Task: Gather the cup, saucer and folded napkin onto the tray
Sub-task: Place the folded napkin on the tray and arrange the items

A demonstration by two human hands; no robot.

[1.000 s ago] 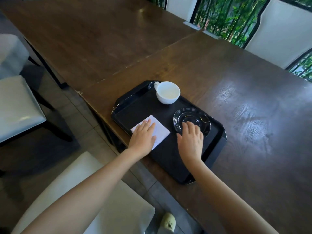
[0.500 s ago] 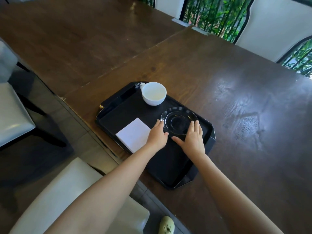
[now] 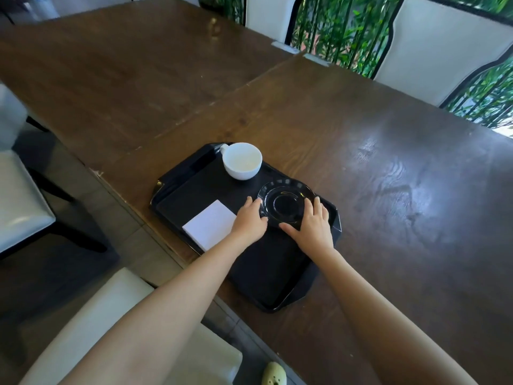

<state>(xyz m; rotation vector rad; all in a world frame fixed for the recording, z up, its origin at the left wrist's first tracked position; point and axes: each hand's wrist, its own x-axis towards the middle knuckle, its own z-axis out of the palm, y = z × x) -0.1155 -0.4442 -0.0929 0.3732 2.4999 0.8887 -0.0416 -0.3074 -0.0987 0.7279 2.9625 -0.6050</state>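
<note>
A black tray (image 3: 272,273) lies at the near edge of the dark wooden table. On it stand a white cup (image 3: 242,161) at the far corner, a dark glass saucer (image 3: 286,202) to the cup's right, and a white folded napkin (image 3: 209,225) at the left. My left hand (image 3: 249,220) grips the saucer's left rim. My right hand (image 3: 312,223) grips its right and near rim. The saucer appears tilted slightly up off the tray.
A second wooden table (image 3: 116,73) adjoins at the left. White cushioned chairs stand at the near left (image 3: 91,323) and far left (image 3: 19,201). White panels and green bamboo (image 3: 341,29) line the far side. A shoe (image 3: 273,375) shows at the bottom.
My left hand left the napkin and moved right onto the saucer's rim. My right hand shifted around the saucer's right side. Both now hold the saucer.
</note>
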